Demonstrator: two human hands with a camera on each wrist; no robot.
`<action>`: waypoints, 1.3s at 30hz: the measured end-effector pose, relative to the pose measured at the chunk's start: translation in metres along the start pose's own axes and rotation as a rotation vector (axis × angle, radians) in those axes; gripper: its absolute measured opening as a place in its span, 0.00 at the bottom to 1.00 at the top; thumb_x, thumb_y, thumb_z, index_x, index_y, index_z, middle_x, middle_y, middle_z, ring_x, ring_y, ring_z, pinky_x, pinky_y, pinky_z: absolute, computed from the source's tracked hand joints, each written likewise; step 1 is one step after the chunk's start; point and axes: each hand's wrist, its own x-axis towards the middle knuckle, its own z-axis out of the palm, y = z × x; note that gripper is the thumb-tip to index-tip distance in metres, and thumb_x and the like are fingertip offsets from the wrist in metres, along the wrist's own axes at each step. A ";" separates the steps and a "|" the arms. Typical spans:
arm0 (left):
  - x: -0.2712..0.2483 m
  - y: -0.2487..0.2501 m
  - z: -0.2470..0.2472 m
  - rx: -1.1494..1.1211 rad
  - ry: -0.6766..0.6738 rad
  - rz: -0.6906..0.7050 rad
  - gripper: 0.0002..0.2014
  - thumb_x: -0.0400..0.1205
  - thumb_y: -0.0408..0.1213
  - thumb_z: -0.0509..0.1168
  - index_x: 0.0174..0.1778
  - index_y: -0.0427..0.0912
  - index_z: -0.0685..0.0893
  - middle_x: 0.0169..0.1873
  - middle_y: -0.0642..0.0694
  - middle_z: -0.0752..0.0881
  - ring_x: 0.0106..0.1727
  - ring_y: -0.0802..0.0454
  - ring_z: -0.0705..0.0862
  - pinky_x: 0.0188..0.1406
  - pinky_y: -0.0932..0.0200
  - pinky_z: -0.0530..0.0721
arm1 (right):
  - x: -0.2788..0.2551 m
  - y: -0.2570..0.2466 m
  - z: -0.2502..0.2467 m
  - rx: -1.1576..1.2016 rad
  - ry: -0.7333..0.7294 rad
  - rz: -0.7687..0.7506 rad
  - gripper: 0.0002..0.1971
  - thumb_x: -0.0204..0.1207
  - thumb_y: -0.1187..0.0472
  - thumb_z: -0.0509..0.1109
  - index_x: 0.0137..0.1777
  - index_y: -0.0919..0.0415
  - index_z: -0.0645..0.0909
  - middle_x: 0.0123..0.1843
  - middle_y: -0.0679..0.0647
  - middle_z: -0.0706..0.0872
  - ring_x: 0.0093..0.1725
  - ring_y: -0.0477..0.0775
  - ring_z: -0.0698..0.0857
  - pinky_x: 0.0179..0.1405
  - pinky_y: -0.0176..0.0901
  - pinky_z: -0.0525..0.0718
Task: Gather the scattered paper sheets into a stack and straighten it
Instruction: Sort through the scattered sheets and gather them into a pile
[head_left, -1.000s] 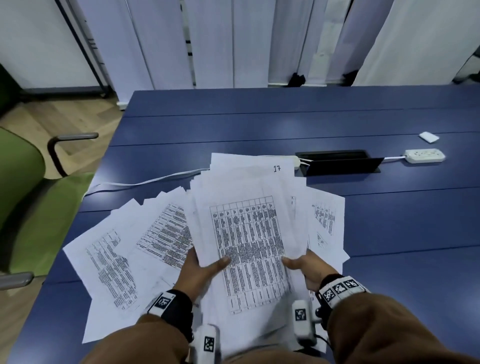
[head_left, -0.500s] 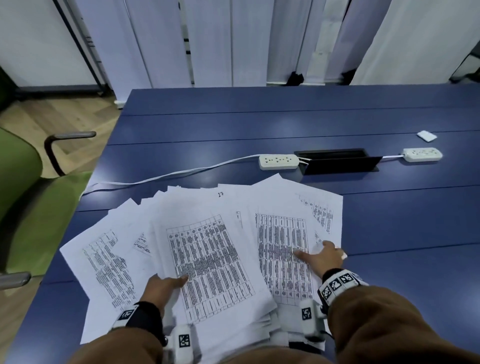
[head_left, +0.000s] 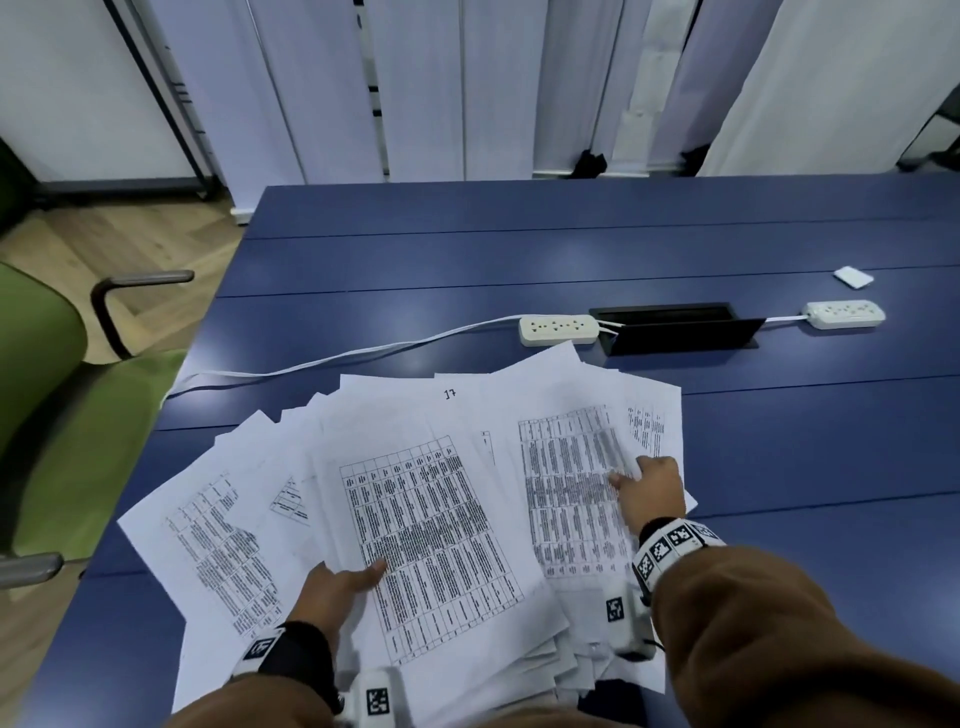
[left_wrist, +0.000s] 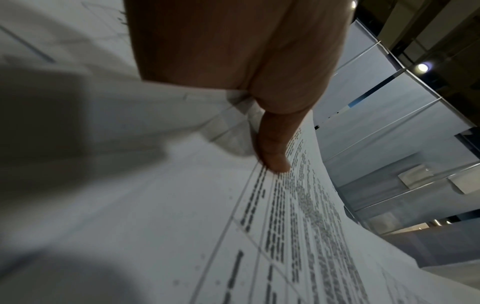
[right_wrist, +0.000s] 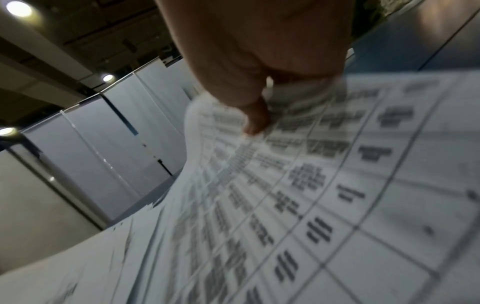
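Several printed paper sheets (head_left: 431, 519) lie fanned out and overlapping on the blue table (head_left: 519, 249), near its front edge. My left hand (head_left: 332, 592) grips the near-left part of the middle bundle. Its thumb (left_wrist: 272, 152) lies on the top sheet and its fingers are hidden under the paper. My right hand (head_left: 652, 488) is on the right-hand sheets, with the thumb (right_wrist: 255, 119) pressed on a printed table and the fingers curled at the sheet's right edge. More sheets stick out to the left and at the front of the pile.
Behind the papers lie a white power strip (head_left: 558, 329) with its cable (head_left: 337, 358) running left, a black cable box (head_left: 675, 332), a second power strip (head_left: 844, 314) and a small white block (head_left: 853, 276). A green chair (head_left: 62, 415) stands left of the table.
The bundle that both hands held up has come down onto the table and swung left with my left hand. My right hand let go of it and moved right onto other sheets.
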 end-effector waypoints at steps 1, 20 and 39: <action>0.001 -0.002 -0.001 -0.011 -0.001 0.000 0.52 0.71 0.39 0.80 0.82 0.26 0.54 0.79 0.28 0.65 0.79 0.32 0.66 0.75 0.40 0.65 | 0.002 -0.001 -0.003 0.030 0.035 0.020 0.13 0.78 0.59 0.69 0.55 0.68 0.81 0.58 0.64 0.79 0.52 0.69 0.82 0.51 0.58 0.84; -0.025 0.013 0.009 -0.069 -0.065 0.239 0.37 0.79 0.50 0.71 0.82 0.46 0.62 0.79 0.43 0.70 0.78 0.43 0.70 0.80 0.39 0.63 | -0.047 -0.110 -0.042 0.424 -0.274 -0.264 0.12 0.78 0.70 0.64 0.61 0.61 0.73 0.52 0.57 0.83 0.41 0.55 0.81 0.36 0.50 0.85; -0.014 0.015 -0.038 -0.048 0.036 0.175 0.36 0.82 0.24 0.65 0.84 0.37 0.55 0.83 0.42 0.60 0.83 0.40 0.60 0.80 0.46 0.57 | -0.036 -0.030 0.020 0.100 -0.142 0.240 0.41 0.69 0.38 0.74 0.72 0.66 0.68 0.72 0.66 0.74 0.71 0.69 0.73 0.69 0.63 0.74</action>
